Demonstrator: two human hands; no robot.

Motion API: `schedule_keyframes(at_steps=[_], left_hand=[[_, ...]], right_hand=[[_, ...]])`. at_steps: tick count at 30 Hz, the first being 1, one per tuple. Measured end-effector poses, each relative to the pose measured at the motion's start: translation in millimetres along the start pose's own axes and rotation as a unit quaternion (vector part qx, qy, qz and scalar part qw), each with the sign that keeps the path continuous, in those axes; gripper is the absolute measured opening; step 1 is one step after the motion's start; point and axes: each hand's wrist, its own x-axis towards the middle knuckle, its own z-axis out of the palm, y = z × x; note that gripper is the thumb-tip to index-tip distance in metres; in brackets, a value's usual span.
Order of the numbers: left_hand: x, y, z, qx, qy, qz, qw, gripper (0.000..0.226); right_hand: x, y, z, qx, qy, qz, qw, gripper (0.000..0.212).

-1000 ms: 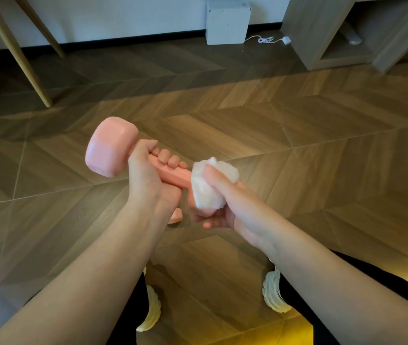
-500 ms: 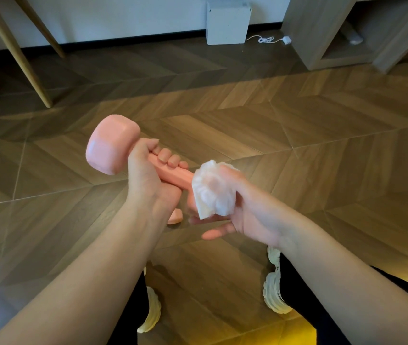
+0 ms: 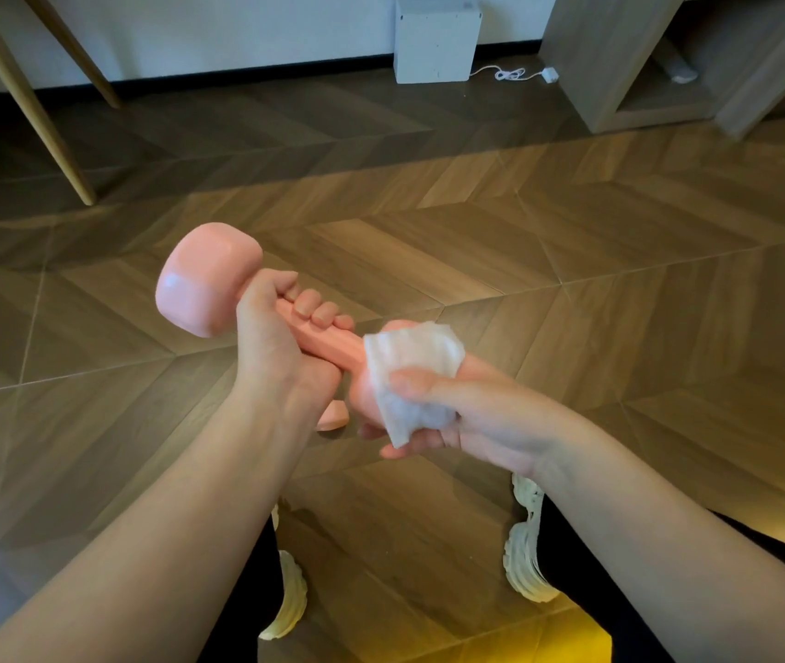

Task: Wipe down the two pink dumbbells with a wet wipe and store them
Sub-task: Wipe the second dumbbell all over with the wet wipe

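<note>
My left hand (image 3: 280, 346) grips the handle of a pink dumbbell (image 3: 206, 279), held in the air above the floor with its far head up and to the left. My right hand (image 3: 452, 409) wraps a crumpled white wet wipe (image 3: 409, 370) round the dumbbell's near head, thumb pressing the wipe on top. That near head is mostly hidden by the wipe and my fingers. A small pink piece (image 3: 333, 416) shows below my left wrist, low near the floor; I cannot tell whether it is the second dumbbell.
Wooden herringbone floor (image 3: 572, 279) spreads ahead. A white box (image 3: 436, 40) with a cable stands against the far wall, a wooden cabinet (image 3: 620, 64) at the back right, slanted wooden legs (image 3: 36, 102) at the back left. My white shoes (image 3: 524, 557) are below.
My right hand has turned round the near head with the wipe, the thumb now lying on top of it. The left hand keeps its grip and the dumbbell has barely shifted.
</note>
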Motion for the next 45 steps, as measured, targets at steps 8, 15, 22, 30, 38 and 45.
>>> schedule_keyframes(at_steps=[8,15,22,30,38,45], left_hand=[[-0.4,-0.2,3.7,0.002,-0.022,0.002,1.0,0.033],[1.8,-6.7,1.3,0.003,-0.006,0.016,1.0,0.029],[6.6,-11.6,2.7,-0.001,0.051,-0.009,0.999,0.032],[2.0,-9.3,3.9,0.019,0.037,0.014,0.999,0.045],[4.1,-13.0,8.1,0.032,0.037,0.012,0.999,0.053],[5.1,-16.0,4.5,0.027,0.033,0.0,0.999,0.042]], right_hand=[[2.2,-0.7,0.2,0.03,0.031,0.008,0.999,0.05],[4.0,6.6,1.8,0.018,0.076,-0.048,0.996,0.06],[8.4,15.3,7.4,-0.106,0.183,-0.147,0.966,0.043],[0.0,6.2,8.4,0.025,0.054,-0.025,0.998,0.057],[3.1,6.4,9.3,0.03,0.074,-0.022,0.997,0.03],[5.1,13.3,9.7,-0.035,0.129,-0.047,0.99,0.043]])
